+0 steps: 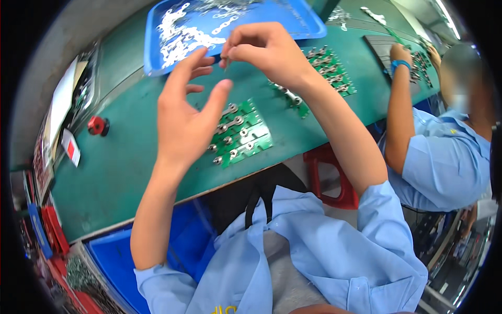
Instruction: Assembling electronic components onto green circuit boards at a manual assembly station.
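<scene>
My left hand (185, 118) is open, thumb and fingers spread, above the left part of a green circuit board (261, 137). Rows of silver metal links with round ends (230, 124) sit on that board, which my hand partly covers. My right hand (266, 52) pinches a small thin piece (226, 63) between thumb and fingers, close to the left fingertips; its exact kind is too small to make out. Behind both hands stands a blue tray (150, 47) holding many loose silver metal links (180, 44). Under my right forearm lie more green boards (334, 70) fitted with metal parts.
A red and black round object (98, 126) stands on the green table (125, 172) at left. To the right, a co-worker in a blue shirt (444, 157) handles metal parts beside a dark block (377, 52). A red stool (327, 178) and blue bin (120, 256) are below the table edge.
</scene>
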{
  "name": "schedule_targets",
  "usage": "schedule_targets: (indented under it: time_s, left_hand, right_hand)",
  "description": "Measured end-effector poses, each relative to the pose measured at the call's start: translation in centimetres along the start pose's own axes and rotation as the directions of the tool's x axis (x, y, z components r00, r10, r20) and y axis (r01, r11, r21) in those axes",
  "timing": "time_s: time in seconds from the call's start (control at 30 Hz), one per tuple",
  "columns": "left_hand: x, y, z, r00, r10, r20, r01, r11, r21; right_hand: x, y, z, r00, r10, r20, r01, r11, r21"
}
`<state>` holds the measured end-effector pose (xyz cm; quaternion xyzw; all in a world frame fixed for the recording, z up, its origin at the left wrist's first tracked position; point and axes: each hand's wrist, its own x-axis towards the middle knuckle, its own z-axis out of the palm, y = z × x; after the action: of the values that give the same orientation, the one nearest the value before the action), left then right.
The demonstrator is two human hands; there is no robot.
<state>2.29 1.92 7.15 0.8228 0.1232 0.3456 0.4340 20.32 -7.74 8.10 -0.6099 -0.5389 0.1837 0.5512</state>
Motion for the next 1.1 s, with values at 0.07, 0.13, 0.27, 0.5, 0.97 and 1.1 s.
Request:
schedule_targets:
  time_s: [0.07,0.13,0.27,0.5,0.97,1.1]
  left_hand:
    - [-0.7,-0.2,0.0,0.999,0.038,-0.02,-0.037,0.999,0.024]
    - [-1.7,0.0,-0.5,0.996,0.078,-0.032,-0.077,0.996,0.04]
    - [-3.0,1.1,-2.6,1.0,0.005,0.026,-0.009,0.988,0.155]
    - [-5.0,0.6,-5.0,0.826,-0.379,0.416,0.492,0.846,-0.205]
    - [-7.6,-2.0,-3.9,0.949,0.086,0.304,-0.207,0.895,0.395]
    - [-8.0,-2.9,-4.0,0.927,0.035,0.373,-0.143,0.953,0.265]
  right_hand:
    - [-2.0,-1.2,1.7,0.999,0.049,-0.005,-0.047,0.973,0.226]
    - [-3.0,-1.6,2.2,0.997,0.08,0.006,-0.078,0.935,0.346]
    - [-4.6,-1.4,2.8,0.985,-0.102,-0.136,0.111,0.992,0.055]
    - [-6.0,-0.1,2.4,0.649,-0.752,0.118,0.684,0.508,-0.524]
    - [-8.0,0.9,3.8,0.861,-0.313,0.401,0.502,0.647,-0.574]
    - [-7.8,-1.0,3.5,0.88,0.021,0.475,0.254,0.823,-0.508]
